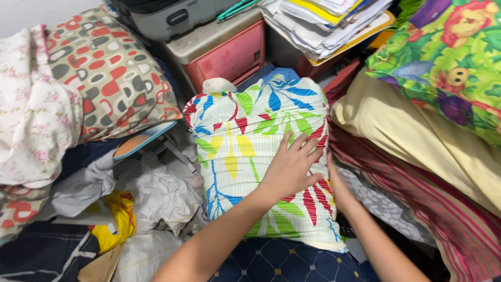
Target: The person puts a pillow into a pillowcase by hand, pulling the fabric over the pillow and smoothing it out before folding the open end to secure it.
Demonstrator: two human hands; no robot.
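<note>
A pillow in a white cover with red, blue, green and yellow leaf print (250, 136) lies in the middle, on a dark blue patterned cloth (282, 263). My left hand (289, 167) rests flat on top of the pillow, fingers spread. My right hand (336, 180) is tucked along the pillow's right side, between it and a red striped cloth (417, 209); its fingers are mostly hidden there.
Pillows with red and grey shapes (104, 68) and pink flowers (26, 104) lie at the left. Crumpled white bags (156, 193) and a yellow bag (117, 219) are at the lower left. A pink plastic drawer (229, 55), stacked papers (323, 26), a cream pillow (417, 136) and a green cartoon-print cloth (449, 57) lie behind and to the right.
</note>
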